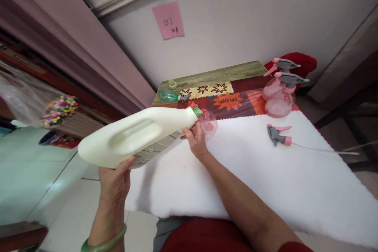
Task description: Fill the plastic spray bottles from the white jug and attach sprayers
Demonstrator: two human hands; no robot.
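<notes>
A large cream-white detergent jug is tipped nearly on its side above the table, its green spout toward the right. My left hand grips the jug from below near its base. Close to the neck, my right hand is closed on the jug's underside. Just beyond the spout stands a round, clear pink spray bottle without its sprayer head; the spout overlaps its mouth in this view, and I cannot tell whether they touch. Whether liquid is flowing is not visible.
On the white cloth lies a grey-and-pink sprayer head with its tube. Two pink spray bottles stand at the back right. At the back left are a green spray bottle on its side and a pale green cap.
</notes>
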